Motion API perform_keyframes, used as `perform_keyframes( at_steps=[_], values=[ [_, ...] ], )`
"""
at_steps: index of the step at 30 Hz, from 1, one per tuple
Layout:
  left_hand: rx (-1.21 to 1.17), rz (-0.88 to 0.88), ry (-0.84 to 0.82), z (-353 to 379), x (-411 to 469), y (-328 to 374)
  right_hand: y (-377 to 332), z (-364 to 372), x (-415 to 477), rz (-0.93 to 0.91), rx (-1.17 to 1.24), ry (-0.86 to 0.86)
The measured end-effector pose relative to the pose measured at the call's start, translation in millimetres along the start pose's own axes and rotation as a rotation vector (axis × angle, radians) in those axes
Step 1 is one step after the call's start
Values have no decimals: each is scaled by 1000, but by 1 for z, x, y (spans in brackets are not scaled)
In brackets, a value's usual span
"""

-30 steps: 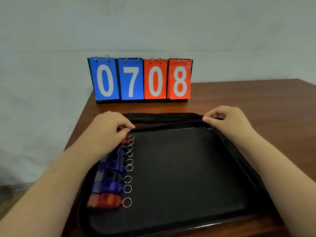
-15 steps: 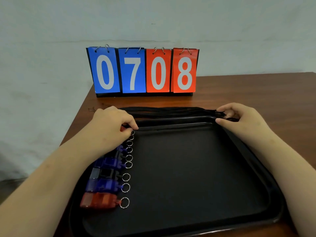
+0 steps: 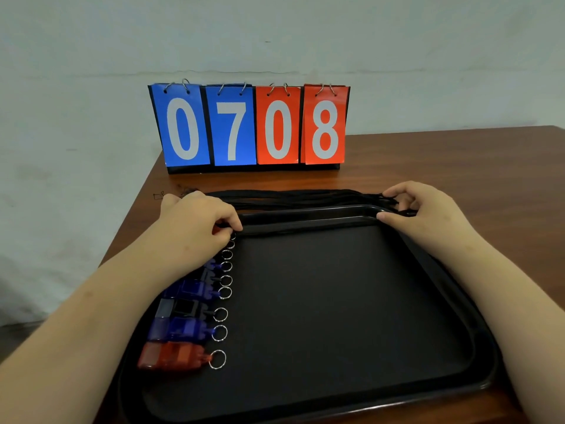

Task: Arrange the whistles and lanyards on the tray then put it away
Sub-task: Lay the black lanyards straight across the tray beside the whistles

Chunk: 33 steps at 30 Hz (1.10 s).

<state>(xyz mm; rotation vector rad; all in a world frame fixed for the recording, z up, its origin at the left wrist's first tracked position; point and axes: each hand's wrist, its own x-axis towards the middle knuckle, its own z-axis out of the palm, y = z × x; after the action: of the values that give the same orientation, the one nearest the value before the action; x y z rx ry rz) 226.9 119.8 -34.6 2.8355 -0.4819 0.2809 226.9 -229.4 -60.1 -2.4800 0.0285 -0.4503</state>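
A black tray [image 3: 330, 307] lies on the wooden table in front of me. Down its left side runs a column of several whistles [image 3: 183, 328], blue, black and red, each with a metal ring pointing right; the red one [image 3: 174, 356] is nearest. A bundle of black lanyards [image 3: 305, 197] is stretched straight along the table just behind the tray's far rim. My left hand [image 3: 195, 221] pinches the bundle's left end at the tray's far left corner and hides the top whistles. My right hand [image 3: 425, 212] pinches the right end at the far right corner.
A flip scoreboard [image 3: 250, 127] reading 0708, two blue and two red cards, stands behind the tray near the table's far edge. The table's left edge [image 3: 128, 228] runs close beside the tray. A grey wall rises behind.
Both hands have drawn apart, pulling the lanyard bundle straight. The bundle has shifted from over the tray's far rim to the table just behind it.
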Motion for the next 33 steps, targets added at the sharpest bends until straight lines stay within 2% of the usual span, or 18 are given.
perform_keyframes(
  at_steps=[12, 20, 24, 28, 33],
  values=[
    [-14, 31, 6, 1, 0, -1, -1, 0, 0, -4, -20, 4],
    [-75, 26, 74, -4, -2, 0, -5, -3, -2, 14, -27, 22],
    [-148, 3, 99, -7, -2, -4, -16, -6, -1, -14, -121, 8],
    [-240, -78, 173, -11, -1, -14, -46, -9, 5, -61, -204, -59],
    [-392, -274, 319, -6, 4, -40, -99, 15, 16, -132, -202, -145]
  ],
)
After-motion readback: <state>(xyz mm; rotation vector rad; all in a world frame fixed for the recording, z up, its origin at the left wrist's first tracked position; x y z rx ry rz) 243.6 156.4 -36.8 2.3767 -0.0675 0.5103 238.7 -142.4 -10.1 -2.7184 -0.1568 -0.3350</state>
